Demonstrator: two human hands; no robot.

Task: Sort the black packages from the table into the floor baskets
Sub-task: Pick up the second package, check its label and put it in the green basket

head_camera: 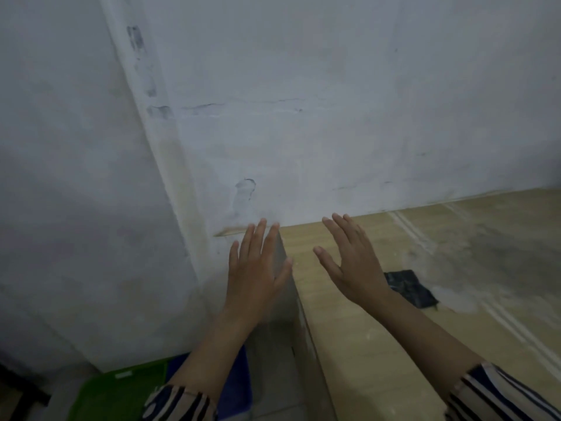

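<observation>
both hands are hovering empty, left hand (258, 278) and right hand (352, 268) with fingers spread, while one black package (411, 288) is lying on the tabletop (364, 344) just beside the right wrist; a blind reach could be knocking it away, since the green basket (115, 393) and blue basket (236, 387) are sitting mostly cut off below

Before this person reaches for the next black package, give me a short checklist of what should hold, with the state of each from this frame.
1. Left hand empty, fingers spread: ok.
2. Right hand empty, fingers spread: ok.
3. A black package left on the table: ok, one lies flat just right of the right hand.
4. Path to it clear: ok, nothing between hand and package.
5. Baskets in place: ok, green basket and blue basket on the floor, lower left.
6. Room in the baskets: cannot tell, the insides are blurred and partly covered.
</observation>
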